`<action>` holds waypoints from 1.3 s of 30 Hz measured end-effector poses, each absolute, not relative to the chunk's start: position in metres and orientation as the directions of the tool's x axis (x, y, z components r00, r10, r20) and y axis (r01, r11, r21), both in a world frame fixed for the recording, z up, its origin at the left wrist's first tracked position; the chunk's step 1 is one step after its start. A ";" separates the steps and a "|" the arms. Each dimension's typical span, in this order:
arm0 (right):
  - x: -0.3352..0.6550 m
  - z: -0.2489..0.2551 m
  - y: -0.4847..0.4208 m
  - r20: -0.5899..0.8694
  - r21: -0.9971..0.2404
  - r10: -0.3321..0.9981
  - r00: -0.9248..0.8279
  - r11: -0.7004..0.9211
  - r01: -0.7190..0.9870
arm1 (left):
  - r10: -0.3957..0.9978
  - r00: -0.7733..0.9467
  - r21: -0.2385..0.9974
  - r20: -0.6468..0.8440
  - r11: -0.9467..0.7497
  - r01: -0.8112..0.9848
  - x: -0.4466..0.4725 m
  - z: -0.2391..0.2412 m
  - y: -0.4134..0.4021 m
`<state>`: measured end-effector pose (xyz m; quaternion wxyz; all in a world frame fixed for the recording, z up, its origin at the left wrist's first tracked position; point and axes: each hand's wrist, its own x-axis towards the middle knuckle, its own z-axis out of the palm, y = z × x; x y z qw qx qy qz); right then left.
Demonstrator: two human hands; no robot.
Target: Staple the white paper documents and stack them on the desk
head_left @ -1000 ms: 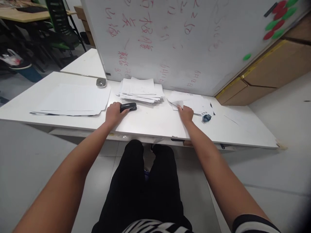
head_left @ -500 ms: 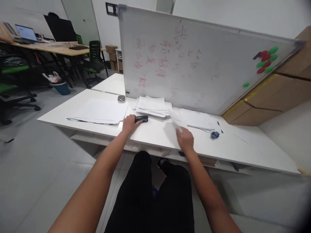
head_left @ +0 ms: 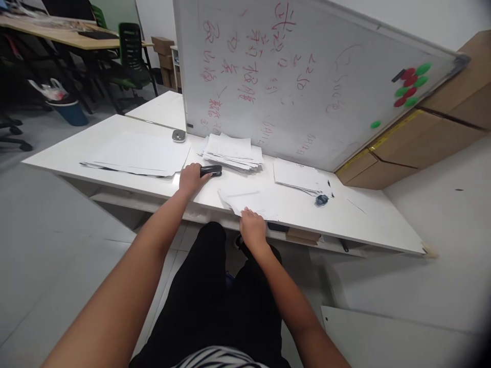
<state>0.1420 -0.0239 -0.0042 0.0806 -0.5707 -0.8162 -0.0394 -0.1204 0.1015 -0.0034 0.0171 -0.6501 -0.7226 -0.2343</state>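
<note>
My left hand (head_left: 191,179) is closed around the back end of a black stapler (head_left: 210,170) on the white desk. Close to the desk's front edge, my right hand (head_left: 252,225) grips a few sheets of paper (head_left: 245,200), its fingers lying over their near edge. Just behind the stapler is an uneven pile of papers (head_left: 232,152). Another stack of papers (head_left: 297,176) lies to the right, with a crumpled dark blue thing (head_left: 321,200) beside it. Large white sheets (head_left: 138,153) are spread left of my left hand.
A whiteboard (head_left: 245,76) with red writing and round magnets leans behind the desk (head_left: 345,217). Cardboard boxes (head_left: 433,138) stand at the right. A grey computer mouse (head_left: 178,136) sits at the back left. An open shelf runs under the desktop.
My right hand has brought the paper left and down towards the desk's front edge. My left hand stays on the stapler. The view has tilted down and shifted.
</note>
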 end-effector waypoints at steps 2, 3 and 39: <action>0.145 -0.007 -0.021 0.195 -0.037 0.918 -0.345 0.358 0.933 | 0.931 -0.151 0.325 0.331 0.038 0.945 -0.121 -0.005 0.103; 0.146 -0.009 -0.020 0.200 -0.041 0.916 -0.346 0.361 0.932 | 0.932 -0.152 0.333 0.329 0.036 0.942 -0.122 -0.005 0.105; 0.161 -0.023 -0.122 0.280 -0.264 0.809 -0.516 0.582 0.769 | 0.921 -0.226 0.878 -0.318 0.196 -0.437 0.011 -0.044 -0.095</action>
